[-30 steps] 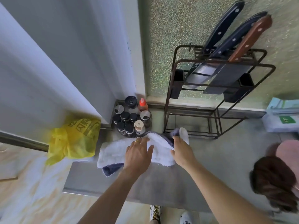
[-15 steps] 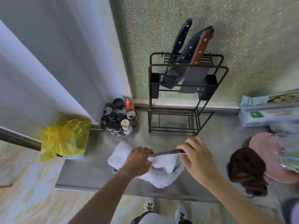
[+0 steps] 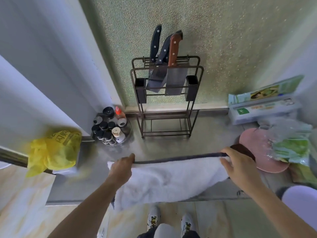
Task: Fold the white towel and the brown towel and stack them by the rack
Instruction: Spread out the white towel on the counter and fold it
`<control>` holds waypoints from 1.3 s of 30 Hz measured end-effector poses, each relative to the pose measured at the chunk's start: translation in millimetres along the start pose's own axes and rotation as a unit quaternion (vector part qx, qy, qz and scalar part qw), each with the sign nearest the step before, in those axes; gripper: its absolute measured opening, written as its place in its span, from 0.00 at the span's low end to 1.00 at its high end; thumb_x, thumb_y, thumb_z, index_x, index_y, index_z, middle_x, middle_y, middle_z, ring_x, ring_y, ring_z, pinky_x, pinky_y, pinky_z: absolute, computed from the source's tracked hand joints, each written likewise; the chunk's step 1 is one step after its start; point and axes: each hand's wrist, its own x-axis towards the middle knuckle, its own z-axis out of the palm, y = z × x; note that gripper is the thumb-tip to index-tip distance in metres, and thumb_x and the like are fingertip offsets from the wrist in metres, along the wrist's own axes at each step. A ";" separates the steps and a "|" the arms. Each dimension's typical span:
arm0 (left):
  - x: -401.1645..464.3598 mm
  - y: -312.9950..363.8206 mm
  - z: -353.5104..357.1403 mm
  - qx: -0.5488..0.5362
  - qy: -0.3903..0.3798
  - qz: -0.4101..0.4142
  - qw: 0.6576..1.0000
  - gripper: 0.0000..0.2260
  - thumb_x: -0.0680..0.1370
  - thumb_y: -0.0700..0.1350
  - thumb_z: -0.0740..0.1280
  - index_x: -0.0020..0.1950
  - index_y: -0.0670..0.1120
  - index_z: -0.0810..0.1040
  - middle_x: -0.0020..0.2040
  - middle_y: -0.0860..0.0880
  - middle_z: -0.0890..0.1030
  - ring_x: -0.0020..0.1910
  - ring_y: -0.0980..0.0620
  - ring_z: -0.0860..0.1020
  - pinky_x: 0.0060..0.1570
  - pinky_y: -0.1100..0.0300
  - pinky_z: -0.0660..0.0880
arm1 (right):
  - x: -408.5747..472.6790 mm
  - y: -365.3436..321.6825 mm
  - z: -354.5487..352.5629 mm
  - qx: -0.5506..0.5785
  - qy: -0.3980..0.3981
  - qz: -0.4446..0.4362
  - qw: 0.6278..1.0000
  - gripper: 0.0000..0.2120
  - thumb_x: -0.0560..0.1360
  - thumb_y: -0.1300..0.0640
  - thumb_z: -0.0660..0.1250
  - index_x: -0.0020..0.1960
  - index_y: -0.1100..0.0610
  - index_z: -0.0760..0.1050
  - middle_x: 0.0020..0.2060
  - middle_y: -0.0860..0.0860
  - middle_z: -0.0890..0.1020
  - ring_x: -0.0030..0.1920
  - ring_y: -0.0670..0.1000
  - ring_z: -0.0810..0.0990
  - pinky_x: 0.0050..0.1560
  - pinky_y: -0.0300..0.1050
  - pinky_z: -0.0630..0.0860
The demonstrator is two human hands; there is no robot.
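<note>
The white towel [image 3: 171, 181] with a dark trim is stretched out in the air over the front of the grey counter [image 3: 211, 138]. My left hand [image 3: 122, 167] grips its upper left corner. My right hand [image 3: 238, 164] grips its upper right corner. The towel hangs down past the counter's front edge. The brown towel [image 3: 243, 149] lies crumpled just behind my right hand, mostly hidden by it. The dark metal rack [image 3: 165, 100] with knives stands at the back against the wall.
A round tray of spice bottles [image 3: 110, 128] sits left of the rack. A yellow bag [image 3: 54, 150] hangs at the left. A pink plate [image 3: 257, 152], green packets [image 3: 291, 146] and wrap boxes [image 3: 264, 107] crowd the right side.
The towel was bunched near the spice bottles under both hands. I pulled it toward the front edge and spread my hands apart, so it now hangs stretched out wide.
</note>
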 end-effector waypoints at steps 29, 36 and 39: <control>-96.3 -51.2 45.7 0.024 0.024 -0.019 0.999 0.13 0.78 0.50 0.66 0.62 0.53 0.76 0.55 0.52 0.83 0.57 0.49 0.80 0.50 0.53 0.77 | -90.8 76.8 88.4 -0.045 -0.201 0.074 0.976 0.22 0.66 0.63 0.75 0.39 0.38 0.69 0.37 0.45 0.83 0.39 0.51 0.83 0.36 0.45 0.74; -98.7 -67.9 61.2 -0.056 -0.014 -0.040 0.998 0.08 0.79 0.49 0.65 0.57 0.56 0.78 0.52 0.53 0.84 0.53 0.48 0.82 0.49 0.54 0.77 | -88.4 59.7 89.1 -0.059 -0.244 0.127 0.960 0.08 0.76 0.59 0.67 0.51 0.47 0.77 0.48 0.48 0.84 0.47 0.51 0.82 0.42 0.42 0.68; -78.3 -70.9 50.3 -0.130 0.020 -0.097 0.987 0.02 0.77 0.49 0.69 0.47 0.56 0.77 0.44 0.50 0.85 0.45 0.44 0.82 0.40 0.55 0.74 | -60.0 61.4 94.8 -0.064 -0.179 0.135 0.972 0.09 0.75 0.59 0.70 0.55 0.54 0.81 0.48 0.53 0.86 0.48 0.56 0.84 0.41 0.44 0.71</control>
